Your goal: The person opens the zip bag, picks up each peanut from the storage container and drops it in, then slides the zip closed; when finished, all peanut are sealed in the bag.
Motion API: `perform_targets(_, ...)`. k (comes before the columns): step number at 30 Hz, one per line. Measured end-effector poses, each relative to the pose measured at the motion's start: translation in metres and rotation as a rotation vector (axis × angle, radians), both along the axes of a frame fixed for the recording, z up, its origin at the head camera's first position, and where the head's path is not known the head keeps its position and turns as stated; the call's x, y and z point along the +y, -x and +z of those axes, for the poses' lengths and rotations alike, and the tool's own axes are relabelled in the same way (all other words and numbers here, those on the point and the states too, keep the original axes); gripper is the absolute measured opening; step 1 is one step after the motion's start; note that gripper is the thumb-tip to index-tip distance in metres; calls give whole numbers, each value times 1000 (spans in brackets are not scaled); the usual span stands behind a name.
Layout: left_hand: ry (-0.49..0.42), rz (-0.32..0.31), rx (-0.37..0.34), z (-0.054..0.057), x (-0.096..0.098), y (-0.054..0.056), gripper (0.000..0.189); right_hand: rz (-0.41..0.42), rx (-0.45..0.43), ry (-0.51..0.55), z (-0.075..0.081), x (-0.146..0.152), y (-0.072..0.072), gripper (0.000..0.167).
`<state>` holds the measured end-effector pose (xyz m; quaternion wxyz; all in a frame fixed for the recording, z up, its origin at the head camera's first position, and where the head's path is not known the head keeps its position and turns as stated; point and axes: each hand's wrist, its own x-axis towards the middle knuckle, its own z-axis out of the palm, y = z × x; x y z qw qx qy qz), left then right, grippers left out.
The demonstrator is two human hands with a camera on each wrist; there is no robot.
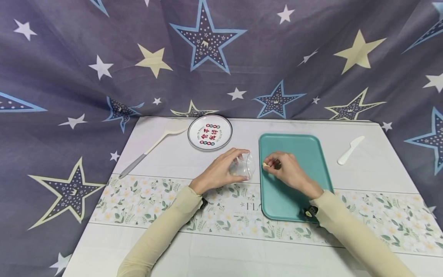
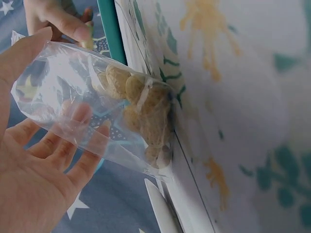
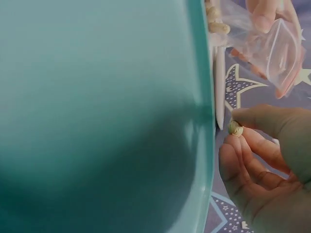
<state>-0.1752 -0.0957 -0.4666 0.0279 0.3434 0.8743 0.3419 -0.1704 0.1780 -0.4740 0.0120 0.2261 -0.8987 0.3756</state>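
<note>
My left hand (image 1: 219, 171) holds a clear plastic bag (image 1: 246, 166) upright on the table, thumb on one side and fingers on the other. Several peanuts in their shells (image 2: 148, 114) lie in the bottom of the bag, and its mouth stands apart in the right wrist view. Over the left edge of a green tray (image 1: 313, 148), my right hand (image 1: 287, 168) pinches one peanut (image 3: 235, 128) between thumb and fingertips. Only the peanut's pale end shows beyond the fingers.
A round plate (image 1: 197, 132) with red lettering sits behind the bag. To the left lies a pale spoon with a grey handle (image 1: 133, 165). A white knife (image 1: 350, 151) rests right of the tray. A starry curtain (image 1: 242, 50) hangs behind the table.
</note>
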Motion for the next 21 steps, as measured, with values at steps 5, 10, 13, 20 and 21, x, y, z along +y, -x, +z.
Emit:
perform_targets(5, -4, -1, 4, 0, 0, 0, 85, -21, 6, 39, 7, -4, -6, 11)
perform_targets(10, 1, 1, 4, 0, -1, -1, 85, -36, 27, 70, 15, -11, -12, 12)
perform_targets(13, -1, 0, 7, 0, -1, -1, 85, -38, 39, 97, 21, -15, -15, 12)
perform_targets(20, -8, -9, 18, 0, -1, 0, 84, -36, 63, 161, 30, -26, -21, 13)
perform_targets(21, -9, -9, 19, 0, -1, 0, 84, -36, 65, 165, 31, -28, -21, 13)
